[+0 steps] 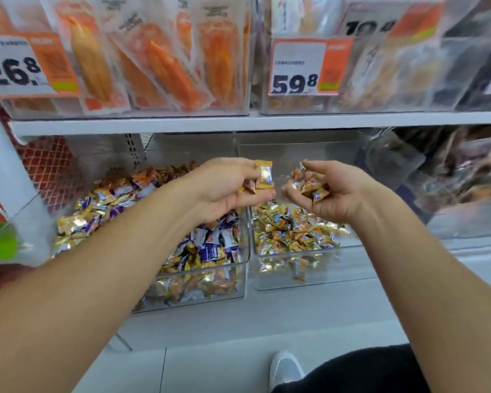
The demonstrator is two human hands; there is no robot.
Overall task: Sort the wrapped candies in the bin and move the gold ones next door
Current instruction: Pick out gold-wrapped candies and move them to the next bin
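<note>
Two clear bins stand side by side on the lower shelf. The left bin [238, 282] holds mixed gold, purple and white wrapped candies [207, 248]. The right bin [323, 276] holds a shallow layer of gold candies [292, 231]. Above the divide between them, my left hand [224, 185] pinches a gold candy [263, 175] between thumb and fingers, with another tucked below it. My right hand [329, 188] is cupped around a small handful of gold candies [308, 184], just above the right bin.
The upper shelf [238, 121] carries clear bins of orange packaged snacks [164, 61] with price tags 26.8 [14, 69] and 59.8 [295, 69]. More bins [465, 171] sit to the right. My white shoe [285, 370] is on the floor below.
</note>
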